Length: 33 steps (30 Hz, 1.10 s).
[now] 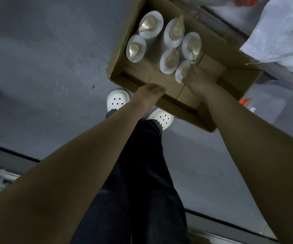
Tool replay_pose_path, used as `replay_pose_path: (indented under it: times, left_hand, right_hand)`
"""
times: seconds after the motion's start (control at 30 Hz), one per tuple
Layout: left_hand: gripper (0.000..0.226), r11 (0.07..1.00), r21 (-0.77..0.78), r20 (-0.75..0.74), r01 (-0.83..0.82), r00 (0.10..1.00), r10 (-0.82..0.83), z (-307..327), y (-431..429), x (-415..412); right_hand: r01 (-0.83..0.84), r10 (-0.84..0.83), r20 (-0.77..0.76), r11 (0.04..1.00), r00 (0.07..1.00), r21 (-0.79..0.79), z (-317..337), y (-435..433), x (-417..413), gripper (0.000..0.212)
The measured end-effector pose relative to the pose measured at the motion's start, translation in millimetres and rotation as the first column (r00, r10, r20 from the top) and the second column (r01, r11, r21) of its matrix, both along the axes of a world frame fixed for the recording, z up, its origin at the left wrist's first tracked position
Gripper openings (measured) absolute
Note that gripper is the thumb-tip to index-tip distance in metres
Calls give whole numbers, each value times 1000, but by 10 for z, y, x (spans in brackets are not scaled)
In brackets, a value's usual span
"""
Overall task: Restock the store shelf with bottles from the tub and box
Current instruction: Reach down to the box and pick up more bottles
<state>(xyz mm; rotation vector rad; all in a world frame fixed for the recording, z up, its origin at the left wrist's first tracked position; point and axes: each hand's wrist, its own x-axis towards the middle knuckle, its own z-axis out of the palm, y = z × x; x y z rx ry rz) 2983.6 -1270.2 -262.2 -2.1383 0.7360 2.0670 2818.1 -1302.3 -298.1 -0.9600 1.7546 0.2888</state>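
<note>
Right hand reaches into the cardboard box and clasps the top of the nearest bottle, mostly covering it. Five more white bottles with gold pump tops stand upright beside it, all in the box's far half. Left hand lies against the near wall — whether it grips, I cannot tell. A see-through tub at the right is partly hidden by the forearm — its contents blurred.

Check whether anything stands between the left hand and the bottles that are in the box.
Nothing visible does. The left hand is at the near rim of the cardboard box, and only open space inside it lies before the upright bottles. The right hand holds the nearest bottle by its top.
</note>
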Motion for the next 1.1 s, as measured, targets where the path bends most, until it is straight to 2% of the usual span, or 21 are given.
replay_pose_path:
  times: [0.27,0.43,0.53,0.6,0.63,0.7,0.73,0.8,0.87,0.93,1.0,1.1]
  left_hand:
    - [39,998,27,-11,62,998,-62,-208,-36,3]
    - [38,995,30,-5,96,995,-96,-302,-1,88]
    - [36,996,43,-2,81,997,-81,-313,8,143]
    - [35,995,39,-7,87,996,-87,-320,6,172]
    - [35,995,34,-10,89,996,-88,-326,5,181]
    - [37,995,23,-14,96,995,-95,-339,-2,196]
    - [37,994,19,-16,104,994,-104,-346,-5,202]
    - [37,994,16,-16,109,994,-109,-361,-10,214]
    - [37,995,19,-16,98,995,-98,-363,0,227]
    - [37,995,18,-18,94,995,-93,-352,22,236]
    - [37,995,11,-19,103,995,-103,-334,48,236]
    - [38,993,6,-47,115,992,-115,-278,95,210]
  right_hand:
    - [40,-40,-14,998,999,50,-295,0,-12,71]
    - [230,-233,-37,971,972,-67,-389,-35,30,53]
    - [360,-362,-33,931,931,-54,-386,-69,33,44]
    - [398,-400,-37,916,916,-47,-382,-90,59,45]
    - [382,-384,-33,923,923,-52,-385,-93,74,51]
    - [242,-247,-77,968,966,-64,-383,-94,99,69]
    - [136,-147,-139,987,979,-84,-383,-84,104,71]
    - [-4,-29,-234,990,972,-140,-370,-54,107,60]
    - [-1,-44,-247,984,968,-178,-363,3,106,58]
    - [69,-117,-233,977,965,-204,-307,55,87,61]
    - [144,-197,-188,955,962,-261,-216,72,53,52]
    - [170,-228,-161,935,960,-311,-18,56,-1,40]
